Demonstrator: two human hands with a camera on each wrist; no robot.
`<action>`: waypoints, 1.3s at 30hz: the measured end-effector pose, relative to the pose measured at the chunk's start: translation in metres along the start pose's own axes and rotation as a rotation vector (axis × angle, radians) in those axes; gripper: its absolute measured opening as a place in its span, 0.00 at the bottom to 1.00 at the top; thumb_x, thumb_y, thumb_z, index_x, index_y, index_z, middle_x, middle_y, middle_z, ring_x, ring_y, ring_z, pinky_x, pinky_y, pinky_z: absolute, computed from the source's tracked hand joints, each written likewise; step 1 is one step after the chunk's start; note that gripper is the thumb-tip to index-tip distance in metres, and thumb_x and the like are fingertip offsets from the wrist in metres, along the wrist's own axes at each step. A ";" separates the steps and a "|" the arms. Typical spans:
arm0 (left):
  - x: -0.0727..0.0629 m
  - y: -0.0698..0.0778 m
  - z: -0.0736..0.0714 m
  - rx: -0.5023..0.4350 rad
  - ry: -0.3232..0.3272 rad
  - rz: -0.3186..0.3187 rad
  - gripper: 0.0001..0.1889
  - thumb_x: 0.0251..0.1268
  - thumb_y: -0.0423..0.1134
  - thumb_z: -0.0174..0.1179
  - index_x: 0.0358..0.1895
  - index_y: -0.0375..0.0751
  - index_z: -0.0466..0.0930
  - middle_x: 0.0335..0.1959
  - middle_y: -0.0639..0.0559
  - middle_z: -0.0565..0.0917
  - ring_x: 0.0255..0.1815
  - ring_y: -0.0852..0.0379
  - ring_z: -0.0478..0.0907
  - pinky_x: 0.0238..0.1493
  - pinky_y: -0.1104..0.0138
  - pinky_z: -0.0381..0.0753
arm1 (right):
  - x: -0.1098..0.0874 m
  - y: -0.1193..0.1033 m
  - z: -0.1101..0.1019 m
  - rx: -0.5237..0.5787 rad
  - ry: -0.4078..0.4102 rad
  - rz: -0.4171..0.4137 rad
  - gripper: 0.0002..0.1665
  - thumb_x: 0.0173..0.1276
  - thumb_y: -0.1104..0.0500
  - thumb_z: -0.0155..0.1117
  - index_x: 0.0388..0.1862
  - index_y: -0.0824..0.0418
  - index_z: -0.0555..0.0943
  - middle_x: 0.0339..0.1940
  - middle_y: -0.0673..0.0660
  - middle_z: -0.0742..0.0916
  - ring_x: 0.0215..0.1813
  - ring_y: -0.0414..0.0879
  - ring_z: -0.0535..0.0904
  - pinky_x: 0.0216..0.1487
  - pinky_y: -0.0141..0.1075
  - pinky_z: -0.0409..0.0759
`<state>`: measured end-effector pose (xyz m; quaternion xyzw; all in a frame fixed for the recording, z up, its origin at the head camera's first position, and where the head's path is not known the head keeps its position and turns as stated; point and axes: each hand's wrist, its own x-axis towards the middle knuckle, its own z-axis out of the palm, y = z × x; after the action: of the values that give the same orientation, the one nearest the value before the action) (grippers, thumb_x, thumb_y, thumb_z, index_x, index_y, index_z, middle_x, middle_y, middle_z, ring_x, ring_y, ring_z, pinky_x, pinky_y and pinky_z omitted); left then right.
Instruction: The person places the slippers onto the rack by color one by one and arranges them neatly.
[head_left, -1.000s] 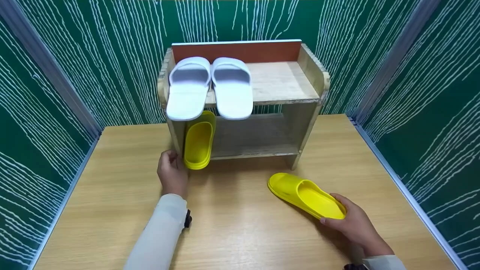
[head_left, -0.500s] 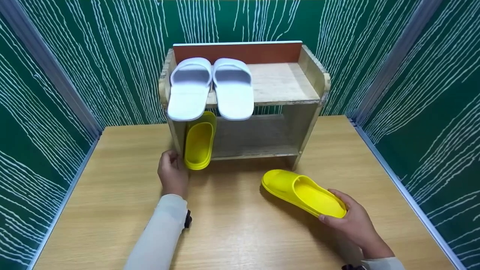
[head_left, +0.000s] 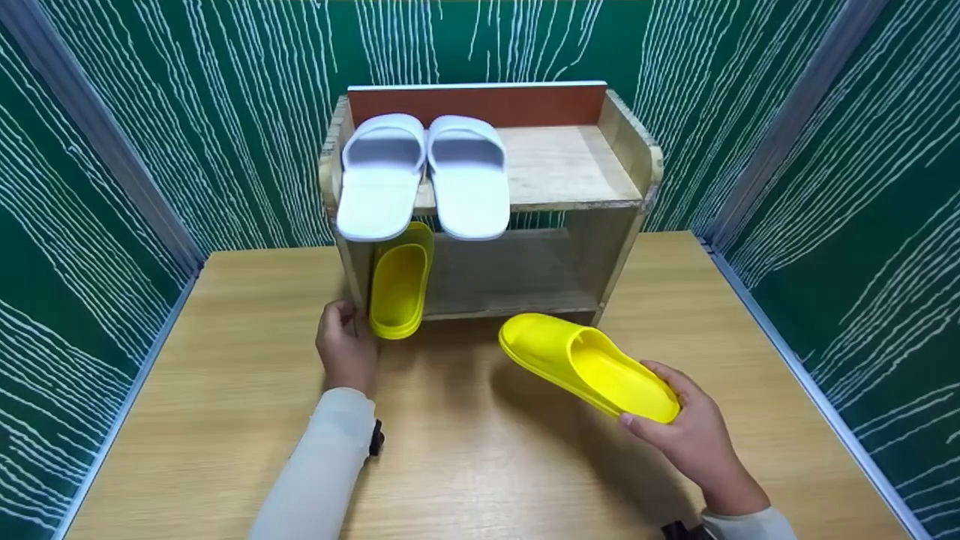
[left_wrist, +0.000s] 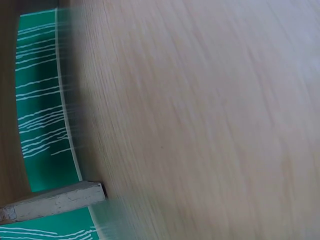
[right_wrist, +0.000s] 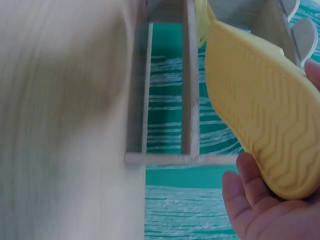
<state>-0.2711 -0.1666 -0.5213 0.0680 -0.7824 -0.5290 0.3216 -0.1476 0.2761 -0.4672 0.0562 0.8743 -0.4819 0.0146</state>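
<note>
A yellow slipper (head_left: 589, 367) is raised over the tabletop, toe toward the rack, its heel gripped by my right hand (head_left: 694, 439) between thumb and fingers. Its zigzag-patterned sole (right_wrist: 265, 115) shows in the right wrist view, with my right hand (right_wrist: 270, 215) around the heel end. At the lower left of the wooden shoe rack (head_left: 517, 270), my left hand (head_left: 347, 349) holds the rack's side edge with curled fingers. The left wrist view does not show this hand. A second yellow slipper (head_left: 399, 289) stands on the lower shelf at the left end, close beside that hand.
Two white slippers (head_left: 381, 187) sit side by side on the upper shelf (head_left: 566, 161), at its left, heels overhanging the front. The rack stands at the back of the wooden table (head_left: 187, 420). Green panels (head_left: 840, 315) with white streaks enclose the back and sides.
My right hand has lifted the yellow slipper off the tabletop and moved it left and toward the rack. My left hand and the slippers on the rack have stayed put.
</note>
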 end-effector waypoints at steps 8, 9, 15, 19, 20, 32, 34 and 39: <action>-0.001 -0.001 0.000 0.011 0.001 -0.005 0.06 0.78 0.27 0.57 0.52 0.33 0.75 0.51 0.40 0.80 0.58 0.45 0.79 0.65 0.55 0.79 | 0.009 -0.022 0.027 0.058 0.045 -0.030 0.55 0.57 0.52 0.85 0.80 0.54 0.68 0.71 0.58 0.77 0.62 0.55 0.74 0.58 0.39 0.81; -0.001 -0.001 0.000 0.010 0.005 -0.004 0.06 0.78 0.27 0.57 0.52 0.33 0.75 0.51 0.40 0.80 0.58 0.45 0.79 0.65 0.55 0.79 | 0.010 -0.025 0.030 0.065 0.055 -0.040 0.54 0.57 0.53 0.85 0.80 0.54 0.68 0.71 0.58 0.77 0.62 0.55 0.74 0.58 0.40 0.81; -0.001 -0.002 0.002 0.007 0.038 0.027 0.06 0.76 0.26 0.59 0.50 0.32 0.76 0.49 0.39 0.81 0.55 0.43 0.80 0.63 0.53 0.80 | 0.017 -0.042 0.052 0.096 0.113 -0.067 0.54 0.58 0.54 0.84 0.80 0.58 0.67 0.73 0.59 0.76 0.65 0.56 0.74 0.63 0.47 0.82; 0.000 -0.003 0.002 0.007 0.045 0.040 0.06 0.75 0.25 0.59 0.50 0.31 0.76 0.48 0.38 0.81 0.55 0.43 0.80 0.62 0.53 0.80 | 0.021 -0.051 0.067 0.121 0.160 -0.101 0.52 0.58 0.56 0.83 0.79 0.61 0.68 0.71 0.60 0.76 0.64 0.56 0.75 0.62 0.49 0.82; 0.000 -0.002 0.002 0.005 0.041 0.034 0.06 0.76 0.25 0.59 0.50 0.31 0.76 0.49 0.38 0.81 0.55 0.43 0.80 0.62 0.53 0.80 | 0.021 -0.053 0.071 0.126 0.170 -0.109 0.52 0.58 0.56 0.83 0.78 0.61 0.69 0.71 0.60 0.77 0.64 0.56 0.76 0.62 0.50 0.82; 0.000 -0.001 0.002 0.036 0.045 0.086 0.06 0.75 0.24 0.59 0.49 0.30 0.75 0.47 0.37 0.81 0.54 0.41 0.81 0.61 0.52 0.81 | 0.038 -0.074 0.114 0.114 0.313 -0.192 0.49 0.54 0.57 0.85 0.73 0.69 0.74 0.65 0.66 0.81 0.61 0.60 0.77 0.62 0.52 0.80; 0.000 -0.001 0.002 0.036 0.037 0.076 0.06 0.76 0.25 0.59 0.50 0.31 0.75 0.48 0.38 0.81 0.55 0.42 0.80 0.61 0.53 0.80 | 0.042 -0.076 0.120 0.116 0.334 -0.195 0.49 0.53 0.57 0.86 0.72 0.70 0.74 0.65 0.67 0.81 0.60 0.61 0.78 0.62 0.52 0.79; 0.000 0.000 0.000 0.027 0.010 0.025 0.07 0.77 0.25 0.58 0.52 0.33 0.75 0.51 0.40 0.81 0.57 0.45 0.79 0.64 0.55 0.79 | 0.049 -0.079 0.135 0.123 0.350 -0.168 0.49 0.53 0.56 0.85 0.72 0.70 0.74 0.64 0.67 0.81 0.59 0.61 0.78 0.63 0.52 0.80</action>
<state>-0.2717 -0.1663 -0.5211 0.0650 -0.7887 -0.5138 0.3311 -0.2086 0.1245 -0.4766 0.0666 0.8340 -0.5169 -0.1812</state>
